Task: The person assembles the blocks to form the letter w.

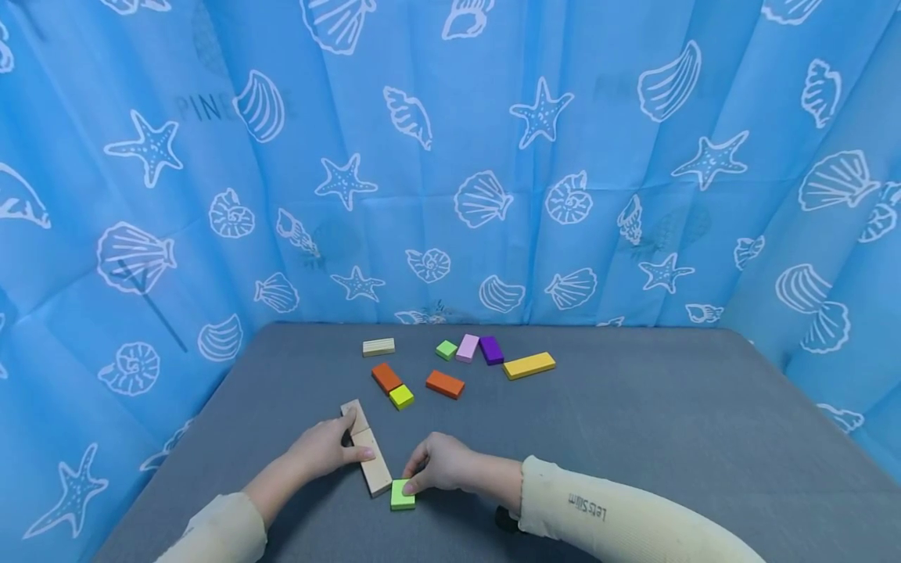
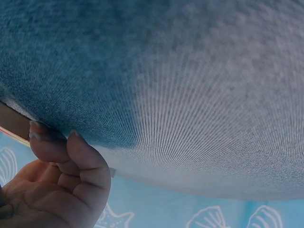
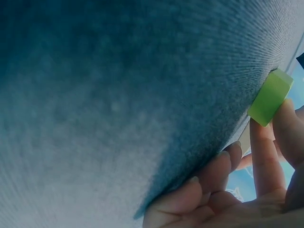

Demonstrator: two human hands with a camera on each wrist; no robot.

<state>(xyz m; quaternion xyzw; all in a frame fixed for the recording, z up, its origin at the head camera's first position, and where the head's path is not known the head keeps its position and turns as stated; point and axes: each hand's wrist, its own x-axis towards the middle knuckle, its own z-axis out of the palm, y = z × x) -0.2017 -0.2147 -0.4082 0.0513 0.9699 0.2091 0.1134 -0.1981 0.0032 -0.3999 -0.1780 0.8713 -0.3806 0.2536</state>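
Two plain wooden blocks lie end to end on the table, a shorter one [image 1: 354, 414] at the far end and a longer one [image 1: 375, 469] nearer. My left hand [image 1: 317, 450] holds them from the left, thumb over the longer block and index finger at the shorter one. In the left wrist view, curled fingers [image 2: 88, 161] sit beside a block's edge [image 2: 14, 122]. At the near end of the longer block is a light green square block [image 1: 403, 501]. My right hand [image 1: 449, 463] pinches this green block [image 3: 270, 97] between thumb and fingers, flat on the table.
Farther back lie an orange block [image 1: 386, 378] touching a yellow one [image 1: 402, 397], another orange block [image 1: 445, 384], a ridged wooden block [image 1: 378, 347], and green [image 1: 446, 349], pink [image 1: 468, 348], purple [image 1: 491, 350] and amber [image 1: 529, 366] blocks. A blue curtain [image 1: 436, 141] surrounds the grey table [image 1: 669, 422].
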